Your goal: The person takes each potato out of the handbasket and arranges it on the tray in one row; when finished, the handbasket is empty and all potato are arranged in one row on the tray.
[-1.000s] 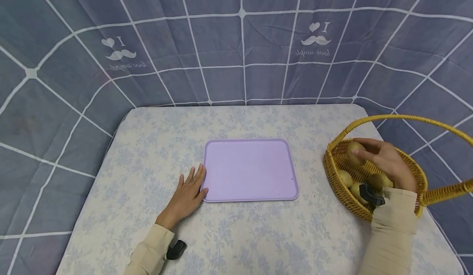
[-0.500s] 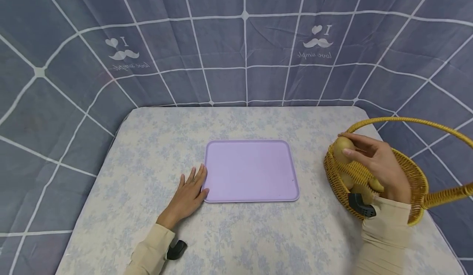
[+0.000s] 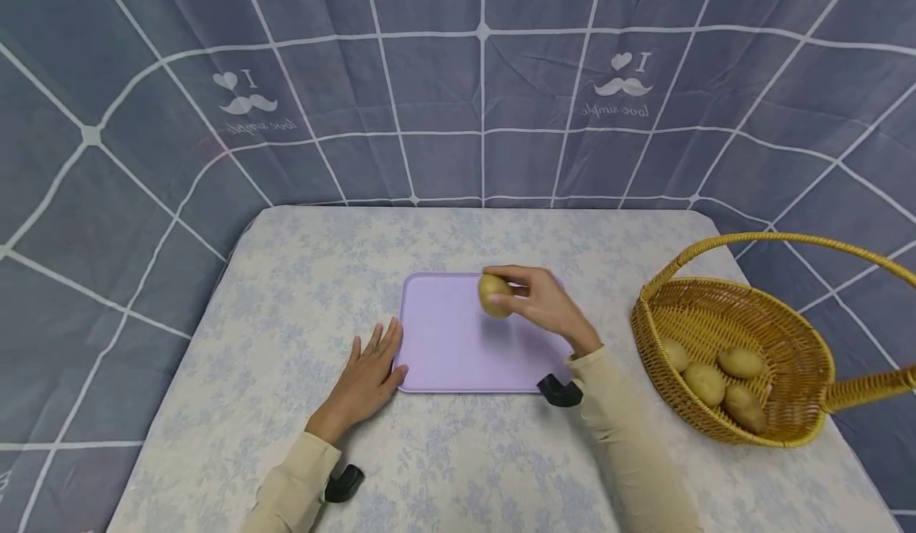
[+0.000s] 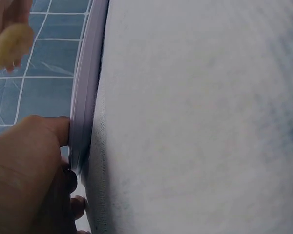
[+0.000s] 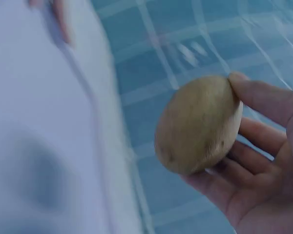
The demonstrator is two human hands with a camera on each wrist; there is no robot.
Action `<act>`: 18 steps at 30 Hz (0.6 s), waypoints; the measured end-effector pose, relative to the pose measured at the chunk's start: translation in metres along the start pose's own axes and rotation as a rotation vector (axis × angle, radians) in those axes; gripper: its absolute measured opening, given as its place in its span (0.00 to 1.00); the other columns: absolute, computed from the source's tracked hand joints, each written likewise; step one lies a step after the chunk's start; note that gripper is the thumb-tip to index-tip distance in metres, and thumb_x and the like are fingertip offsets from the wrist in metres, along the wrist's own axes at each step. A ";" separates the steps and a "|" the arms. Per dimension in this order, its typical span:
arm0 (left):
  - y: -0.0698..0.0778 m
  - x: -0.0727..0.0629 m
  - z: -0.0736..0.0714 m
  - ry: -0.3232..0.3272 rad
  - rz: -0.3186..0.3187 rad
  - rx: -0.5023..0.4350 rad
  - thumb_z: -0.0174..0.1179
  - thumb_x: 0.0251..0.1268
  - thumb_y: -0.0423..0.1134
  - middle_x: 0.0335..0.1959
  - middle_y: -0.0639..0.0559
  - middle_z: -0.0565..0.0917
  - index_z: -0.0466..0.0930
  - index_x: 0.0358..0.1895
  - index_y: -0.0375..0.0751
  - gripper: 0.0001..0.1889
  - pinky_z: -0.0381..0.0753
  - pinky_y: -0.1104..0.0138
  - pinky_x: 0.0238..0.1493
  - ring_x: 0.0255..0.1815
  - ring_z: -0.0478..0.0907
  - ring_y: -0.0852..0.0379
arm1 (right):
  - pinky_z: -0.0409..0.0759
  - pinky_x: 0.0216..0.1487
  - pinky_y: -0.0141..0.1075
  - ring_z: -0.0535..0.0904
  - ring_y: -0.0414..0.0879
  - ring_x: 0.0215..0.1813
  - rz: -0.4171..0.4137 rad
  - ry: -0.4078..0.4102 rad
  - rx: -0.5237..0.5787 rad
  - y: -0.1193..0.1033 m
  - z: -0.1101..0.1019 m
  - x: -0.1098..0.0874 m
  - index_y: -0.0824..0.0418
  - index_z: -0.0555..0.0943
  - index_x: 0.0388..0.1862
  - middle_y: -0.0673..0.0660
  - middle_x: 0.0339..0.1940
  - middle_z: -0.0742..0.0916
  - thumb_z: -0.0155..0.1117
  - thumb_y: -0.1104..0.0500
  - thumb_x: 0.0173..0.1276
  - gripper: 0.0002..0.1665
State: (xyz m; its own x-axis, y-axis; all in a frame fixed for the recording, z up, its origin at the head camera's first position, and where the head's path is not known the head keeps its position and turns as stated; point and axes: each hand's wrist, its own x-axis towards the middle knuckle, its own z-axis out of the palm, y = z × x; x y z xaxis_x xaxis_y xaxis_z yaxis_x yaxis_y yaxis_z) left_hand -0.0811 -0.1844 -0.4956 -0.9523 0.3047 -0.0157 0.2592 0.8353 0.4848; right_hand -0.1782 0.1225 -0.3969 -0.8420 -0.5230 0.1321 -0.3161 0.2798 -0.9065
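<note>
The right hand (image 3: 535, 301) is pinching a potato (image 3: 492, 296) over the tray (image 3: 444, 346); the left hand (image 3: 363, 378), fingers straight, is touching the tray. The potato is likely feeling hard; fingers should be hugging its middle.

The left hand (image 4: 27, 170) lies at eight o'clock, its thumb touching the edge of a lilac tray (image 4: 85, 92) near nine o'clock and its other fingertips showing below the thumb. The tray's edge runs from eleven o'clock down to eight. From twelve round to six spreads the pale cloth-covered surface (image 4: 195, 117), bluish toward three. At ten o'clock, blurred, the right hand (image 4: 10, 17) holds a potato (image 4: 12, 46) before white-lined blue fabric (image 4: 49, 56).
</note>
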 end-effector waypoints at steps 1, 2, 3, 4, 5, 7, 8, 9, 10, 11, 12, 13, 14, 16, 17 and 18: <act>0.000 0.000 0.000 -0.001 -0.004 0.000 0.49 0.74 0.46 0.77 0.47 0.47 0.43 0.77 0.38 0.36 0.33 0.41 0.73 0.78 0.41 0.43 | 0.78 0.58 0.37 0.79 0.52 0.58 -0.005 -0.026 -0.026 0.001 0.014 0.008 0.68 0.76 0.61 0.62 0.59 0.81 0.68 0.58 0.64 0.28; 0.000 0.000 -0.001 -0.004 -0.009 -0.001 0.49 0.74 0.47 0.77 0.47 0.47 0.42 0.77 0.37 0.37 0.33 0.41 0.73 0.78 0.41 0.43 | 0.78 0.58 0.38 0.79 0.51 0.58 -0.009 -0.053 -0.054 0.003 0.027 0.015 0.67 0.77 0.61 0.61 0.58 0.82 0.69 0.58 0.63 0.28; -0.001 0.000 -0.001 -0.005 -0.013 -0.001 0.49 0.74 0.47 0.77 0.47 0.47 0.41 0.77 0.37 0.37 0.33 0.42 0.73 0.78 0.41 0.44 | 0.79 0.57 0.38 0.79 0.50 0.56 -0.013 -0.079 -0.099 0.003 0.039 0.022 0.67 0.77 0.61 0.60 0.57 0.83 0.69 0.56 0.63 0.29; -0.001 0.000 -0.001 -0.007 -0.014 -0.004 0.49 0.74 0.48 0.77 0.47 0.47 0.41 0.77 0.37 0.38 0.33 0.42 0.73 0.78 0.41 0.44 | 0.79 0.56 0.38 0.80 0.48 0.54 -0.015 -0.104 -0.140 0.004 0.050 0.028 0.67 0.77 0.60 0.59 0.56 0.83 0.69 0.56 0.63 0.29; -0.001 0.000 -0.001 -0.009 -0.014 -0.006 0.49 0.74 0.48 0.77 0.46 0.47 0.40 0.77 0.37 0.38 0.33 0.41 0.73 0.78 0.41 0.44 | 0.79 0.54 0.37 0.80 0.47 0.52 -0.020 -0.128 -0.182 0.005 0.060 0.034 0.66 0.77 0.60 0.59 0.55 0.84 0.69 0.56 0.63 0.29; -0.002 0.001 -0.001 -0.010 -0.015 -0.010 0.48 0.74 0.48 0.77 0.46 0.47 0.40 0.76 0.36 0.38 0.33 0.42 0.73 0.78 0.41 0.44 | 0.79 0.50 0.36 0.80 0.45 0.48 -0.024 -0.167 -0.275 0.005 0.077 0.043 0.66 0.78 0.60 0.58 0.53 0.85 0.69 0.56 0.62 0.29; -0.002 0.001 -0.001 -0.009 -0.013 -0.011 0.48 0.74 0.48 0.77 0.45 0.47 0.40 0.76 0.35 0.38 0.34 0.42 0.73 0.78 0.41 0.44 | 0.79 0.48 0.36 0.80 0.44 0.46 -0.023 -0.184 -0.319 0.005 0.083 0.047 0.66 0.78 0.60 0.58 0.53 0.85 0.69 0.56 0.62 0.29; -0.002 0.001 -0.001 -0.009 -0.013 -0.012 0.48 0.74 0.48 0.77 0.45 0.48 0.40 0.76 0.35 0.38 0.34 0.42 0.73 0.78 0.41 0.44 | 0.78 0.45 0.35 0.80 0.44 0.43 -0.022 -0.197 -0.361 0.005 0.089 0.051 0.66 0.78 0.60 0.57 0.52 0.85 0.69 0.56 0.63 0.28; -0.002 0.001 -0.001 -0.008 -0.012 -0.015 0.49 0.74 0.48 0.76 0.44 0.48 0.39 0.76 0.35 0.39 0.34 0.42 0.73 0.78 0.41 0.44 | 0.78 0.43 0.34 0.79 0.43 0.42 -0.019 -0.212 -0.391 0.005 0.094 0.054 0.66 0.78 0.60 0.57 0.52 0.85 0.68 0.56 0.63 0.28; -0.002 0.000 -0.001 -0.009 -0.013 -0.015 0.48 0.74 0.48 0.76 0.44 0.48 0.39 0.76 0.34 0.39 0.34 0.42 0.73 0.78 0.41 0.44 | 0.77 0.41 0.33 0.79 0.42 0.40 -0.015 -0.226 -0.423 0.005 0.098 0.056 0.65 0.78 0.60 0.57 0.51 0.86 0.68 0.57 0.63 0.28; -0.002 0.000 -0.001 -0.009 -0.015 -0.016 0.48 0.74 0.49 0.76 0.44 0.48 0.39 0.76 0.34 0.39 0.33 0.42 0.73 0.78 0.41 0.44 | 0.76 0.39 0.32 0.78 0.42 0.39 -0.012 -0.240 -0.452 0.006 0.102 0.059 0.65 0.78 0.60 0.56 0.51 0.86 0.67 0.56 0.63 0.27; -0.002 0.000 -0.001 -0.010 -0.015 -0.018 0.48 0.74 0.48 0.76 0.44 0.48 0.39 0.76 0.34 0.39 0.33 0.42 0.73 0.78 0.41 0.44 | 0.75 0.37 0.32 0.78 0.41 0.38 -0.009 -0.252 -0.477 0.006 0.105 0.060 0.64 0.78 0.60 0.56 0.50 0.86 0.67 0.56 0.64 0.27; -0.003 0.000 -0.001 -0.011 -0.015 -0.020 0.48 0.74 0.48 0.76 0.44 0.48 0.39 0.76 0.34 0.39 0.33 0.42 0.73 0.78 0.41 0.44 | 0.74 0.36 0.31 0.77 0.41 0.36 -0.006 -0.264 -0.497 0.006 0.107 0.062 0.64 0.78 0.60 0.55 0.49 0.86 0.67 0.55 0.64 0.27; -0.003 0.000 0.000 -0.011 -0.015 -0.022 0.49 0.74 0.48 0.76 0.44 0.48 0.39 0.76 0.34 0.39 0.33 0.42 0.73 0.78 0.41 0.44 | 0.73 0.34 0.31 0.76 0.41 0.34 -0.004 -0.283 -0.537 0.007 0.112 0.064 0.63 0.79 0.60 0.54 0.48 0.87 0.67 0.54 0.64 0.26; -0.003 0.000 0.000 -0.011 -0.014 -0.022 0.49 0.74 0.48 0.76 0.44 0.48 0.39 0.76 0.34 0.39 0.33 0.42 0.73 0.78 0.41 0.44 | 0.73 0.34 0.31 0.76 0.40 0.34 -0.002 -0.292 -0.558 0.007 0.114 0.064 0.62 0.79 0.60 0.53 0.47 0.87 0.67 0.53 0.64 0.26; -0.003 0.000 0.000 -0.010 -0.013 -0.023 0.49 0.74 0.48 0.76 0.44 0.48 0.39 0.76 0.34 0.39 0.33 0.42 0.73 0.78 0.41 0.44 | 0.72 0.34 0.31 0.76 0.40 0.34 0.002 -0.301 -0.572 0.008 0.115 0.064 0.62 0.79 0.60 0.53 0.47 0.87 0.67 0.53 0.64 0.26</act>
State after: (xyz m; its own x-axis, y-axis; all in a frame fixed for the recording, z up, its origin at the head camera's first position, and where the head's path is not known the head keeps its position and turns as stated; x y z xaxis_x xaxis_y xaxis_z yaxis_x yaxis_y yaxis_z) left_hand -0.0821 -0.1869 -0.4970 -0.9539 0.2986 -0.0314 0.2427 0.8284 0.5048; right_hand -0.1844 -0.0019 -0.4417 -0.7099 -0.7015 -0.0627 -0.5678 0.6227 -0.5384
